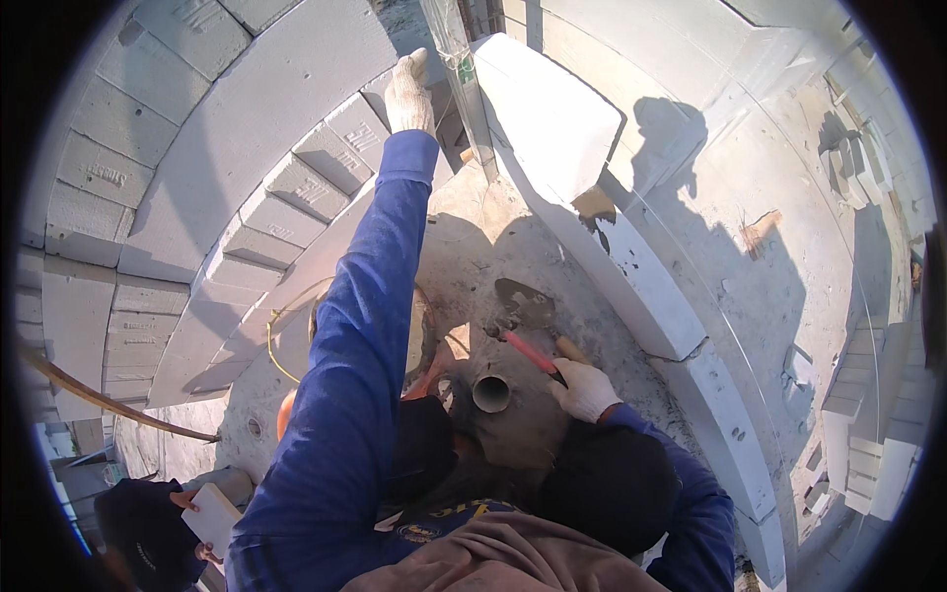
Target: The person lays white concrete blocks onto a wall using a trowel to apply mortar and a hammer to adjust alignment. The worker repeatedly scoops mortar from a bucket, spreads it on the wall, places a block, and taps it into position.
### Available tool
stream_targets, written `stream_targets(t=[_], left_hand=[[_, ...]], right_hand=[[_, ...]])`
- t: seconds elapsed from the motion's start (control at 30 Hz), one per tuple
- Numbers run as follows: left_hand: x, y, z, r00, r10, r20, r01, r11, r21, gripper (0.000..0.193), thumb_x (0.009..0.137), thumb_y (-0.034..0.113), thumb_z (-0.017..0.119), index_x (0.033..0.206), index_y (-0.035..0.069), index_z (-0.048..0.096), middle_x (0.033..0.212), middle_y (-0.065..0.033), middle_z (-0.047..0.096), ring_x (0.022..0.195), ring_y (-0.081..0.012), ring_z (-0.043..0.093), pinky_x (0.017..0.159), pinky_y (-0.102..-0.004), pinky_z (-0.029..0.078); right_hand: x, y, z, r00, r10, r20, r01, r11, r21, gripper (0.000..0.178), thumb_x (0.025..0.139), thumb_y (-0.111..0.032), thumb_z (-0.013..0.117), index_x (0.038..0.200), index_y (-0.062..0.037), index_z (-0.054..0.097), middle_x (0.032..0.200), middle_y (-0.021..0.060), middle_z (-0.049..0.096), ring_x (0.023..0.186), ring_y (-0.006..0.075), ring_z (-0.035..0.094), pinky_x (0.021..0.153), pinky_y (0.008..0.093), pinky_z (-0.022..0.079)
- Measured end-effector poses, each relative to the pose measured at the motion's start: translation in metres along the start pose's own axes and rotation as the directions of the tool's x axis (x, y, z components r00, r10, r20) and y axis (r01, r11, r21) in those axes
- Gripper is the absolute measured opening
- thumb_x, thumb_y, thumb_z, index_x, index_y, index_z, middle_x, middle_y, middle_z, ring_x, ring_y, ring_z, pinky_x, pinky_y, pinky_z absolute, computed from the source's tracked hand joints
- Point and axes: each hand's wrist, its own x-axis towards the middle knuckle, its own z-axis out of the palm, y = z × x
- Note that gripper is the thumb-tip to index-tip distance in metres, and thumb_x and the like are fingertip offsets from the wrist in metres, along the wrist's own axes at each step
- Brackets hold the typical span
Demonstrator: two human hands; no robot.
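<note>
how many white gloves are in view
2: the left glove, near the post, and the right glove, holding the red-handled tool. Others could be hidden.

Blue sleeves (360, 296) meet off-white knit gloves (407, 97).

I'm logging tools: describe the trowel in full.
The trowel has a pinkish-red handle with a dark end and a broad grey blade, seemingly metal, apparently mortar-smeared. The gloved right hand grips the dark end; the blade lies forward and left of it, over the floor. Whether blade and floor touch is unclear.
</note>
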Motion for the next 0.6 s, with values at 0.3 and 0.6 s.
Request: stream_targets(t=[0.3,0.6], left_hand=[[0.053,-0.014,-0.013,0.975,-0.131,0.182,0.121,0.991,0.063,0.111,0.096,0.088,0.030,0.157,-0.003,0.046,0.148,-0.0235,0.055,0.132,-0.0379,0.054,0.118,-0.0551,0.036],[0.043,-0.010,0.011,0.979,-0.161,0.126,0.164,0.986,-0.019,0.094,0.104,0.077,0.035,0.138,-0.004,0.068,0.131,-0.0190,0.070,0.117,-0.0290,0.064,0.109,-0.0385,0.045]], right_hand=[[-0.039,-0.117,-0.184,0.409,-0.282,-0.868,0.236,0.951,-0.197,0.032,0.093,-0.008,0.074,0.125,-0.0045,0.072,0.117,0.0190,0.072,0.096,0.0332,0.074,0.082,0.0392,0.060],[0.030,-0.104,-0.197,0.443,-0.392,-0.806,-0.007,0.898,-0.441,0.019,0.101,-0.022,0.067,0.117,-0.0152,0.070,0.090,0.0100,0.076,0.081,0.0317,0.075,0.070,0.0407,0.059]])
